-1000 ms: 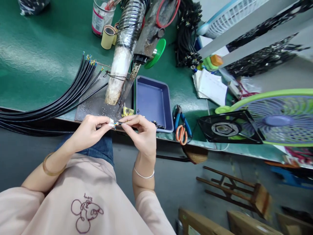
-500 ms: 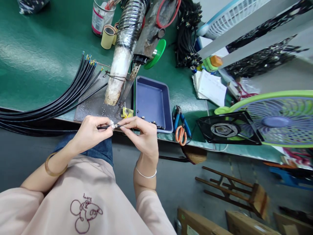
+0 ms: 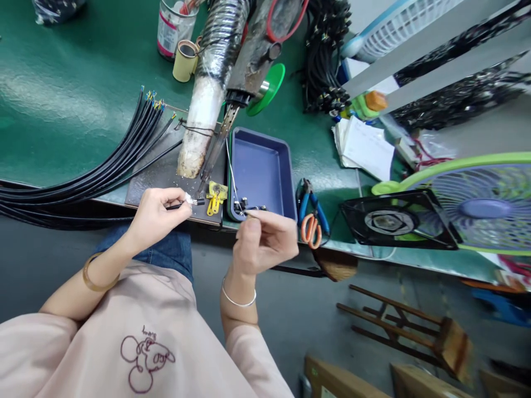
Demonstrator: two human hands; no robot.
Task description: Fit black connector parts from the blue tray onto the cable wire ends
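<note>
My left hand (image 3: pixel 160 215) pinches a black cable whose end, with a small connector (image 3: pixel 198 202), points right over the bench edge; a bit of white material shows at the fingertips. My right hand (image 3: pixel 265 240) is closed in a pinch in front of the blue tray (image 3: pixel 292 188), on a thin whitish strand (image 3: pixel 233 177) that runs up from the fingertips. Small black parts (image 3: pixel 243 204) lie in the tray's near left corner. Yellow clips (image 3: pixel 214 202) rest between my hands on the dark plate (image 3: pixel 160 171).
A bundle of black cables (image 3: pixel 112 166) lies left. Above the plate hang a foil-wrapped duct (image 3: pixel 203 105) and a soldering iron (image 3: pixel 218 143). Right of the tray are blue-handled pliers (image 3: pixel 317 207), orange-handled scissors (image 3: pixel 310 229), papers (image 3: pixel 367 146) and a black fan (image 3: pixel 390 221).
My right hand has let go of the connector end and moved right, in front of the tray, where it now pinches the thin strand. My left hand still holds the cable.
</note>
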